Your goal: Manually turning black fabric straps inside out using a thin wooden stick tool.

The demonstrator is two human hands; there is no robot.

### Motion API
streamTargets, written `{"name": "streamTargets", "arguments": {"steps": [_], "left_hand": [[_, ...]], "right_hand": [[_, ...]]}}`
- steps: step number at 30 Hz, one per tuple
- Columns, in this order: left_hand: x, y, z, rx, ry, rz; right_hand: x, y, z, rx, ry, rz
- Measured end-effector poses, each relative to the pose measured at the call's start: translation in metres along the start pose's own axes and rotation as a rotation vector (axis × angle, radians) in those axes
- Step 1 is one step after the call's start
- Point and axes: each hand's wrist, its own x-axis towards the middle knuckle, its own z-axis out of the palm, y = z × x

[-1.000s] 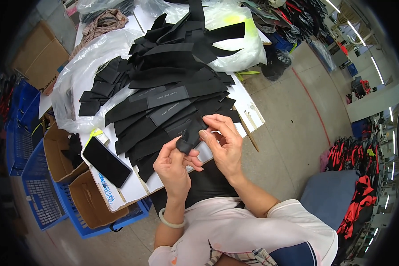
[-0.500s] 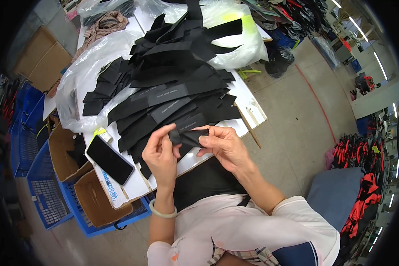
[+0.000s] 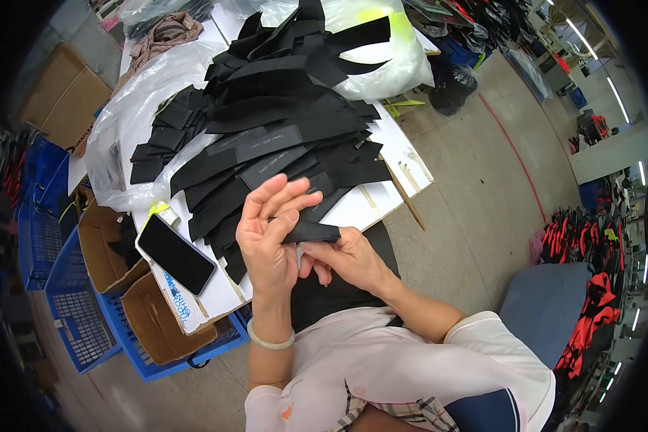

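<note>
broadly, a white worktop (image 3: 403,147) takes up the middle, and a big heap of black strips (image 3: 281,108) covers much of it, some bearing grey printed panels. left of the heap slumps a clear plastic bag (image 3: 111,144); beside the worktop stand a blue crate (image 3: 79,317) and, nearer, an open cardboard box (image 3: 169,324). the left hand (image 3: 266,237) and right hand (image 3: 353,259) are raised at the near edge, the left hiding part of the heap; nothing visible blocks them. a dark-screened phone (image 3: 176,253) lies near the left corner, apart from both.

smallest is a narrow black piece (image 3: 313,232), held up between the hands. the left grip has it under the thumb, other fingers spread; the right grip pinches its far end. since half a second ago the left fingers have fanned upward, suggesting a shifted hold rather than a release.
</note>
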Motion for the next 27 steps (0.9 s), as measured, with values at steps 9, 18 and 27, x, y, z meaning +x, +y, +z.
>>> {"name": "streamTargets", "arguments": {"steps": [9,18,27], "left_hand": [[-0.002,-0.002,-0.005,-0.286,0.128,-0.196],[-0.001,0.005,0.021,-0.090,-0.159,0.194],[0.011,0.004,0.010,0.071,-0.224,-0.184]], "right_hand": [[0.006,0.013,-0.011,-1.079,0.049,-0.511],[0.001,-0.029,-0.003,0.265,-0.434,0.259],[0.019,-0.018,-0.004,-0.645,-0.056,-0.337]]}}
